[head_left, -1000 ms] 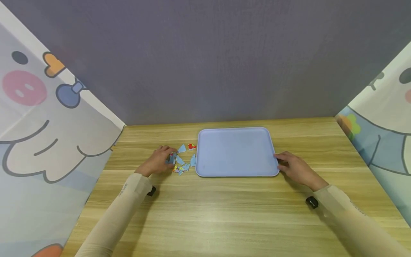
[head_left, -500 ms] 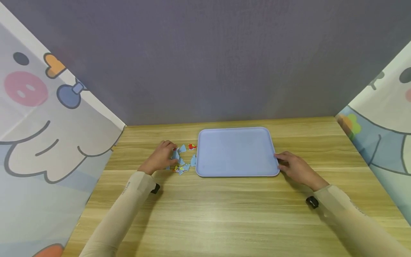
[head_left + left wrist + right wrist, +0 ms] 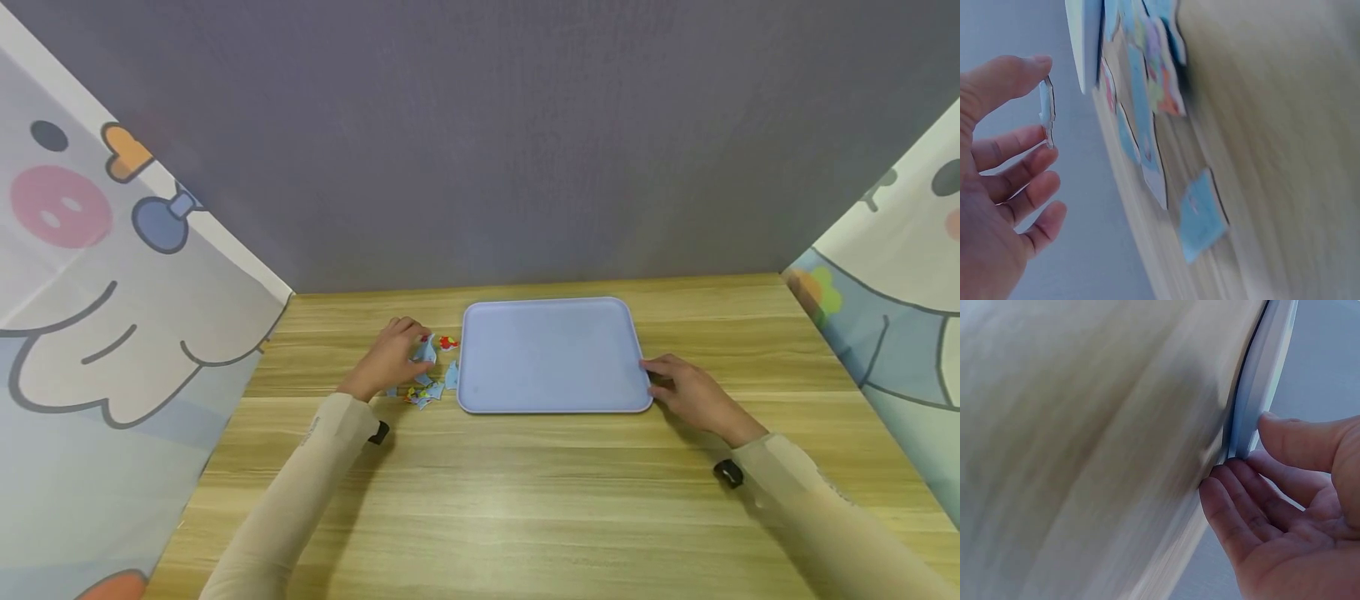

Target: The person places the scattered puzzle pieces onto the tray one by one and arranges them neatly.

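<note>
My left hand (image 3: 386, 360) pinches a light blue puzzle piece (image 3: 1047, 112) between thumb and fingertips; the left wrist view has it edge-on, raised off the table. Under and around that hand lie several more thin printed pieces, mostly light blue, with a colourful one (image 3: 1163, 69) among them. A red-printed piece (image 3: 447, 342) sits close to the left rim of the pale blue tray (image 3: 555, 358). On the tray's right side, my right hand (image 3: 693, 396) grips the rim, thumb (image 3: 1291, 439) against its side and fingertips down at the tabletop by its underside.
The wood-grain table (image 3: 510, 492) extends in front of the tray. A grey panel (image 3: 525, 150) rises along the back edge, and cartoon-printed cloths (image 3: 97, 333) stand at both sides. Black wrist cameras (image 3: 728, 473) hang under both sleeves.
My left hand has moved right and slightly away, toward the tray, carrying the blue piece over the others. The right hand and the tray have stayed in place.
</note>
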`<control>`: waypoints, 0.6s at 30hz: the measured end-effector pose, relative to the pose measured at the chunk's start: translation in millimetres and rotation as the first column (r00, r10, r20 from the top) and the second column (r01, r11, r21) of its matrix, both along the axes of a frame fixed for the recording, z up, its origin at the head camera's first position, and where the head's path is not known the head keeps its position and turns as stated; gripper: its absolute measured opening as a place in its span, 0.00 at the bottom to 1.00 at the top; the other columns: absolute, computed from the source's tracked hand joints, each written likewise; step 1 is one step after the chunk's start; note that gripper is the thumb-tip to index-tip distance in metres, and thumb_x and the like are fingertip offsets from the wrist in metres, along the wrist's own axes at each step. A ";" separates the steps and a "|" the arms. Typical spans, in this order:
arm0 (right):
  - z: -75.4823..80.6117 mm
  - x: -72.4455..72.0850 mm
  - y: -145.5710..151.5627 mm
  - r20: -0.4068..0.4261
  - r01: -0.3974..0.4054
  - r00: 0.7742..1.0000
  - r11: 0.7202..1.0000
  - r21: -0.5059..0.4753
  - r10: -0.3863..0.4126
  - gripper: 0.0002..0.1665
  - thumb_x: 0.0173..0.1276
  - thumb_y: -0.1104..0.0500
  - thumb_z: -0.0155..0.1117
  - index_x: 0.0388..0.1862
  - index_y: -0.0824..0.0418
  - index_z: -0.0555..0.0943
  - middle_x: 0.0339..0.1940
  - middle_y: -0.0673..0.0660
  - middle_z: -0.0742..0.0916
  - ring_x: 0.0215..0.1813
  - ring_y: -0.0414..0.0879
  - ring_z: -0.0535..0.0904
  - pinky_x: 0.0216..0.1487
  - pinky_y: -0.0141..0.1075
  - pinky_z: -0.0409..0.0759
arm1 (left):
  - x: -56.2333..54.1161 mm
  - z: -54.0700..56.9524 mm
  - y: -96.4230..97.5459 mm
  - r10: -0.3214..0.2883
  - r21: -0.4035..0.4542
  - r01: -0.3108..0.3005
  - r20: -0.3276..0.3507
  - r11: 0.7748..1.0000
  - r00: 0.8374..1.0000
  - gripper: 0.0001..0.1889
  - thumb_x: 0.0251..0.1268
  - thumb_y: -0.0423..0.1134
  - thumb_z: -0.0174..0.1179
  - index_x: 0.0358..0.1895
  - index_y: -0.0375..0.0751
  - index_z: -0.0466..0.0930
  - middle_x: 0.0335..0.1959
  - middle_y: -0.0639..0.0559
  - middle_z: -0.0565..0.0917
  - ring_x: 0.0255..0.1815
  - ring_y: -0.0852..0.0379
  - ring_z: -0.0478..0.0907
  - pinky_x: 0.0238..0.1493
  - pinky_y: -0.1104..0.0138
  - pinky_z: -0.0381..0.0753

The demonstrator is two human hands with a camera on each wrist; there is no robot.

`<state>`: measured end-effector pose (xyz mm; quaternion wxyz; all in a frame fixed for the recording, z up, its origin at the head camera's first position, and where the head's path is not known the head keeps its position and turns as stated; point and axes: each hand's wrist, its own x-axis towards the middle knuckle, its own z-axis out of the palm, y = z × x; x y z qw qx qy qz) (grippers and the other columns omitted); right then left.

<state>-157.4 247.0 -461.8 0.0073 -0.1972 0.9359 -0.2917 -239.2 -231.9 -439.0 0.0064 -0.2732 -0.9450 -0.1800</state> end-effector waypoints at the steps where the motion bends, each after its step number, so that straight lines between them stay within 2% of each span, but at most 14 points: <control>1: 0.0 0.1 0.2 -0.001 0.000 1.000 1.000 0.001 0.000 0.26 0.60 0.70 0.65 0.58 0.76 0.73 0.52 0.67 0.79 0.54 0.64 0.74 0.52 0.57 0.71 | -1.0 -0.2 1.8 -0.005 0.001 0.005 -0.002 1.000 1.000 0.29 0.51 0.43 0.72 0.55 0.32 0.75 0.50 0.45 0.73 0.49 0.49 0.66 0.55 0.55 0.64; 11: -2.1 -0.1 1.5 -0.004 0.012 1.000 1.000 0.015 -0.012 0.26 0.61 0.70 0.64 0.59 0.75 0.73 0.52 0.66 0.79 0.54 0.64 0.75 0.51 0.56 0.72 | -7.8 -0.9 16.0 -0.019 0.041 0.018 0.008 0.999 1.000 0.28 0.53 0.45 0.71 0.56 0.37 0.75 0.51 0.48 0.74 0.53 0.49 0.66 0.58 0.51 0.63; 18: -0.8 1.0 0.3 0.005 0.010 1.000 1.000 0.011 -0.010 0.26 0.61 0.70 0.64 0.59 0.76 0.72 0.52 0.67 0.79 0.53 0.64 0.74 0.51 0.56 0.72 | -15.4 -3.8 30.4 -0.052 0.078 0.055 -0.040 0.995 0.998 0.23 0.52 0.43 0.71 0.49 0.36 0.78 0.49 0.48 0.77 0.51 0.50 0.66 0.56 0.54 0.62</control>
